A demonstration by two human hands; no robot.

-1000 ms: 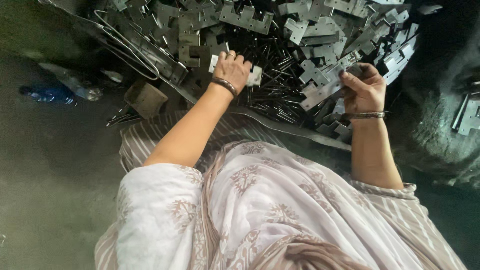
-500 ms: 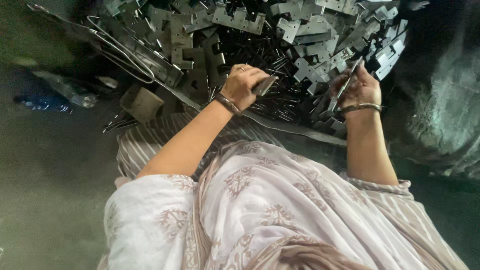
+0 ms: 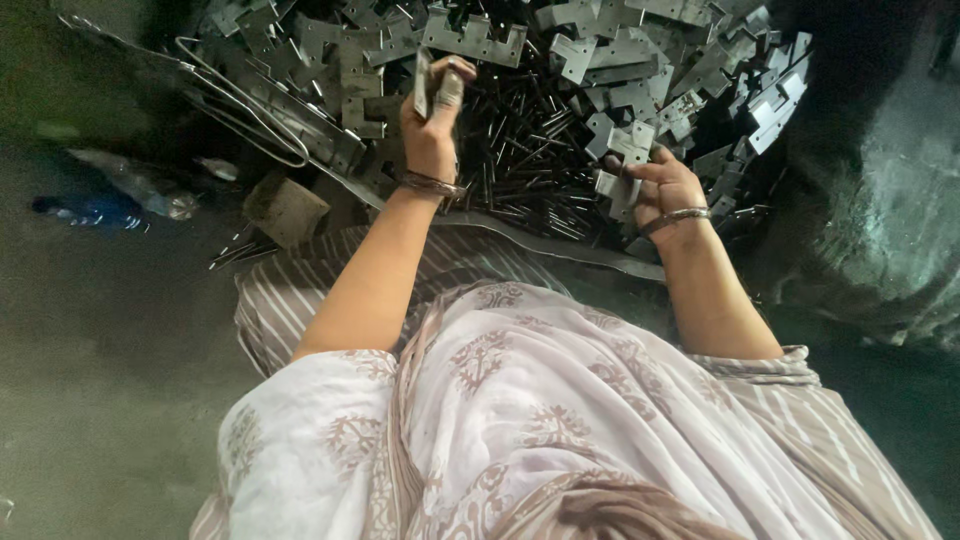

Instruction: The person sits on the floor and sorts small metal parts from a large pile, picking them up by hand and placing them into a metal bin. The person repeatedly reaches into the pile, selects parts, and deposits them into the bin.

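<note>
The left hand (image 3: 432,125) is raised over the heap, its grip pinching a flat grey hinge leaf (image 3: 424,82) upright. The right hand (image 3: 665,188) rests lower, fingers closed on another hinge leaf (image 3: 612,186) at the edge of the dark pins (image 3: 520,150). This looks like pairing parts; joining them would call for lining up the knuckles. A shallow metal tray (image 3: 560,245) holds leaves and pins, loosely heaped.

Pretty dim overall, corners nearly black. Light falls from above onto the pale cloth (image 3: 540,420) and both forearms. Metal plates (image 3: 620,60) past the fingers glint dully. Edges look soft, stretched and slightly smeared.
</note>
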